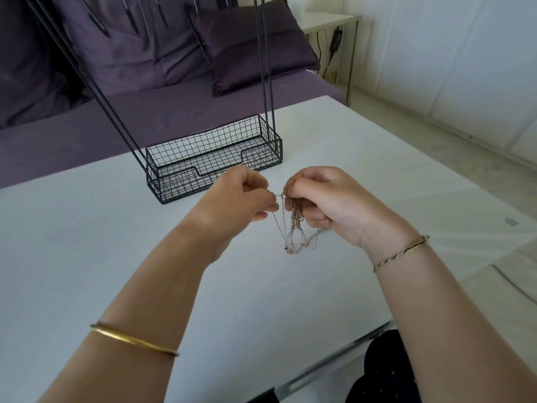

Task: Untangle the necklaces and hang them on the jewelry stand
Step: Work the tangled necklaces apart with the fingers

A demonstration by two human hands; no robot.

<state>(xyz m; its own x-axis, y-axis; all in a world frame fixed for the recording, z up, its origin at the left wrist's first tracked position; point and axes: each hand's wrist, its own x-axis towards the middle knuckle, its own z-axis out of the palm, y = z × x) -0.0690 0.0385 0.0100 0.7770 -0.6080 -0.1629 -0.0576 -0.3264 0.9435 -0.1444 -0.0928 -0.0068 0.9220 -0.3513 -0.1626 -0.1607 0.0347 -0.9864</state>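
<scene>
The left hand (pixel 247 196) pinches one thin strand between thumb and forefinger, its other fingers curled in. Just across from those fingertips, the right hand (pixel 325 199) has its fingers curled round the bunched top of the tangled necklaces (pixel 295 225). The short strand runs taut between the two grips. Below the fingers the chains hang in several loose loops, knotted together. Whether their lowest points touch the white table (pixel 116 242) or hang just above it cannot be told.

Beyond the knuckles of both hands, a little apart from them, stands the jewelry stand (pixel 266 68). Its thin black rods rise out of the top of the picture. Its base is a black wire basket (pixel 215 158) resting on the table, with a dip cut in the wall that faces the fingers. Inside, only its own grid floor shows.

A gold bangle (pixel 133 340) circles the left forearm and a braided cord bracelet (pixel 404 251) the right wrist. A purple sofa (pixel 145 112) with cushions (pixel 250 45) lies behind the stand.
</scene>
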